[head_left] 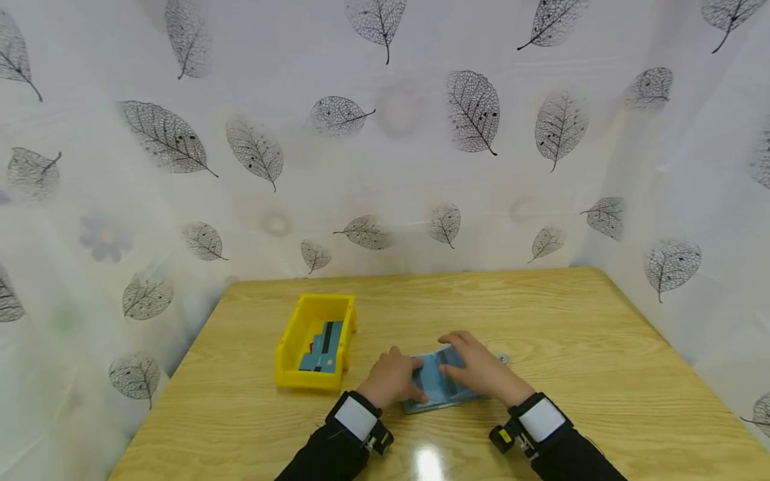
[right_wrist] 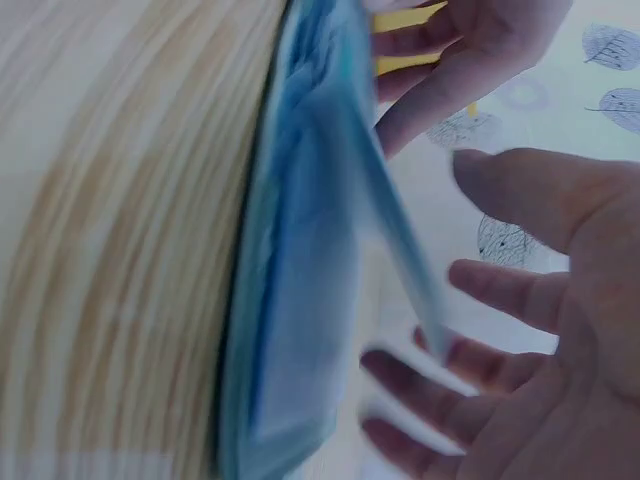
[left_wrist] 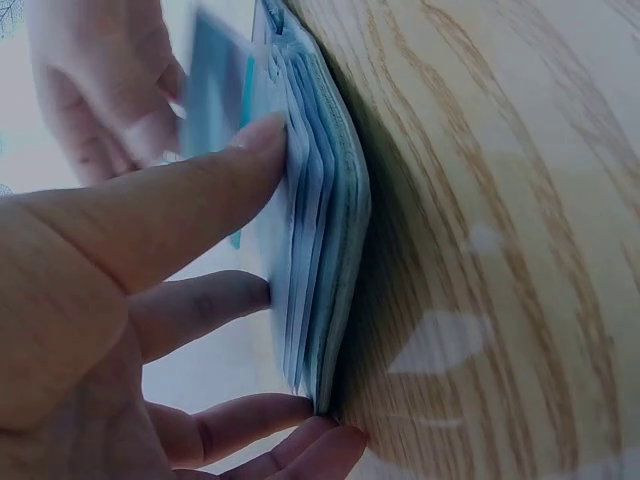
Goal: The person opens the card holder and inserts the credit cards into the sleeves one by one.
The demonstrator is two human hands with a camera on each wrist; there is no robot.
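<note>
An opened blue card holder (head_left: 434, 379) with several clear sleeves lies on the table, and its stacked leaves (left_wrist: 308, 200) show edge-on in the left wrist view. My left hand (head_left: 391, 378) holds its left side, the thumb (left_wrist: 215, 180) pressing on the leaves and the other fingertips at the outer edge. Over the right half, my right hand (head_left: 478, 369) has its fingers spread. A thin blurred leaf (right_wrist: 395, 230) stands up beside those fingertips in the right wrist view; whether they touch it I cannot tell.
A yellow bin (head_left: 309, 381) stands to the left of the card holder, with blue cards (head_left: 325, 349) inside. A small round silvery object (head_left: 504, 359) lies beyond the right hand. Leaf-printed curtains (head_left: 397, 174) close off the back and sides of the wooden table (head_left: 601, 374).
</note>
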